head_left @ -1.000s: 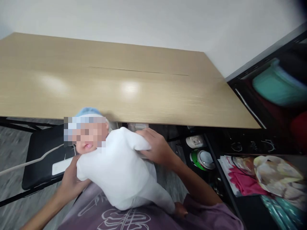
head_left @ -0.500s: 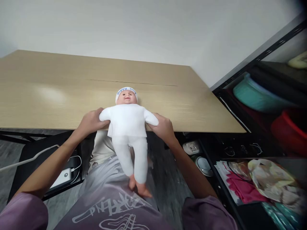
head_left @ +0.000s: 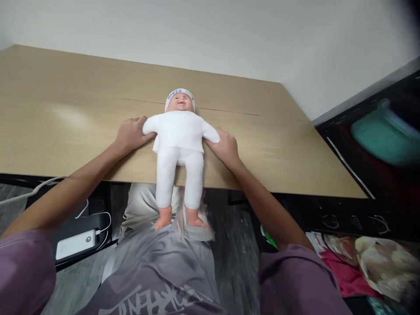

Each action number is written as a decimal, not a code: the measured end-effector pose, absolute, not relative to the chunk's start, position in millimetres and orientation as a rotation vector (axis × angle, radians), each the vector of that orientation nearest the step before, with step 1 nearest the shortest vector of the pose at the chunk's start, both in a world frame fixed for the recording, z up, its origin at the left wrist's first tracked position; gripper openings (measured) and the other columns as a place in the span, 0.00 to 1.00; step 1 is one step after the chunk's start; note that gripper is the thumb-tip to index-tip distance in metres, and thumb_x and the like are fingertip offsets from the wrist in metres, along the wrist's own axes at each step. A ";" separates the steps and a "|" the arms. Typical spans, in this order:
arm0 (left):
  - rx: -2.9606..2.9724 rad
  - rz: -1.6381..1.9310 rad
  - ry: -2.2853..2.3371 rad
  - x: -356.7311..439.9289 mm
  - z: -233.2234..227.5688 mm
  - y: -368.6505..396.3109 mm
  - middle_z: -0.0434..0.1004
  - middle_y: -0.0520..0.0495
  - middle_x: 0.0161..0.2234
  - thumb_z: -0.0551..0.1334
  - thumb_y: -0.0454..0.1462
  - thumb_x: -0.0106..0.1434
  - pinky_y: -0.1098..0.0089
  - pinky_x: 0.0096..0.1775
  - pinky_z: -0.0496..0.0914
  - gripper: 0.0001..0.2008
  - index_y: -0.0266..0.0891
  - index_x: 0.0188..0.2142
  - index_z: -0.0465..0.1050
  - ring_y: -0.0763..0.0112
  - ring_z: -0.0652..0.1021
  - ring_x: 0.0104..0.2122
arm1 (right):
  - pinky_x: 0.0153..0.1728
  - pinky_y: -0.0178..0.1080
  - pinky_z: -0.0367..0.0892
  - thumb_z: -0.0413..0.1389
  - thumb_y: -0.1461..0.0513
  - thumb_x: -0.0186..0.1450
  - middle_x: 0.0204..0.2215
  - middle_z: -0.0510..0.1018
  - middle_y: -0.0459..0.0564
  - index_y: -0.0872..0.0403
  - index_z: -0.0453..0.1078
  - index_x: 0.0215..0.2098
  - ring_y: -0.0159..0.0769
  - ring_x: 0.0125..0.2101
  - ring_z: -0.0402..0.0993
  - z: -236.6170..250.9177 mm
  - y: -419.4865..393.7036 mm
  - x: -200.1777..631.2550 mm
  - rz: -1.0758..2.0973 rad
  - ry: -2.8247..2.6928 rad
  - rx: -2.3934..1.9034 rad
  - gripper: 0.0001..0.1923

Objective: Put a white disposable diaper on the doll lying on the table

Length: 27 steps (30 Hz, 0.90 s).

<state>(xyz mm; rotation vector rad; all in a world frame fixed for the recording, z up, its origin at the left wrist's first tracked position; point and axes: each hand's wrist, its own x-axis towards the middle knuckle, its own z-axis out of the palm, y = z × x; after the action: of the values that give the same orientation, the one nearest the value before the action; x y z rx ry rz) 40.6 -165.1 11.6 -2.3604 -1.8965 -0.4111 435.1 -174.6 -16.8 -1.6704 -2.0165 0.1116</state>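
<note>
The left hand (head_left: 131, 133) clasps the doll's (head_left: 179, 144) arm at nine o'clock of its torso; the right hand (head_left: 225, 146) clasps the other arm at three o'clock. The doll lies face up on the counter (head_left: 65, 118), head toward twelve o'clock, legs hanging over the near edge at six o'clock.

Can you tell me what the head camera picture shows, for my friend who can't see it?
Two hands, left hand and right hand, hold a white-suited baby doll by its arms on a wooden table, its legs hanging over the edge.
</note>
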 end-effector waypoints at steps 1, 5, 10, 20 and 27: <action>-2.352 -0.417 -1.886 41.0 9.7 -153.3 0.87 0.29 0.50 0.60 0.61 0.71 0.50 0.49 0.73 0.29 0.40 0.53 0.77 0.34 0.84 0.50 | 0.46 0.50 0.75 0.60 0.44 0.78 0.53 0.91 0.59 0.48 0.85 0.58 0.62 0.50 0.87 -18.7 -162.8 435.0 0.096 -2.012 -1.662 0.23; -2.349 -0.481 -1.882 44.7 5.1 -103.4 0.87 0.31 0.48 0.60 0.63 0.71 0.51 0.49 0.73 0.32 0.40 0.56 0.78 0.36 0.84 0.49 | 0.48 0.53 0.77 0.62 0.44 0.75 0.53 0.91 0.60 0.50 0.85 0.59 0.63 0.49 0.88 -26.7 -113.5 436.5 0.022 -1.968 -1.640 0.25; -2.328 -0.503 -1.843 44.8 0.2 -46.6 0.86 0.29 0.50 0.62 0.63 0.70 0.45 0.59 0.70 0.33 0.37 0.56 0.77 0.33 0.83 0.54 | 0.50 0.56 0.79 0.62 0.41 0.73 0.50 0.91 0.62 0.51 0.84 0.56 0.63 0.49 0.87 -33.5 -55.7 443.7 -0.087 -1.918 -1.580 0.27; -2.329 -0.668 -1.787 27.5 -9.5 39.5 0.84 0.34 0.48 0.64 0.68 0.67 0.38 0.69 0.61 0.39 0.38 0.58 0.76 0.31 0.81 0.58 | 0.55 0.59 0.79 0.62 0.43 0.74 0.53 0.89 0.62 0.51 0.80 0.59 0.65 0.55 0.85 -36.0 26.7 440.7 -0.168 -1.978 -1.591 0.26; -2.313 -0.677 -1.825 22.2 -4.2 76.6 0.85 0.36 0.49 0.67 0.65 0.67 0.37 0.69 0.62 0.35 0.45 0.60 0.78 0.33 0.80 0.58 | 0.57 0.62 0.77 0.61 0.39 0.76 0.55 0.88 0.65 0.50 0.79 0.60 0.65 0.55 0.83 -39.6 75.7 435.6 -0.172 -1.967 -1.588 0.28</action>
<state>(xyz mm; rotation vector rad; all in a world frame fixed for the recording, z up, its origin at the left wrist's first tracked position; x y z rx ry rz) 22.2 76.6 -4.2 -2.3131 -1.8248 -0.6773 435.6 75.7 -39.6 -1.5880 -1.9674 -0.1725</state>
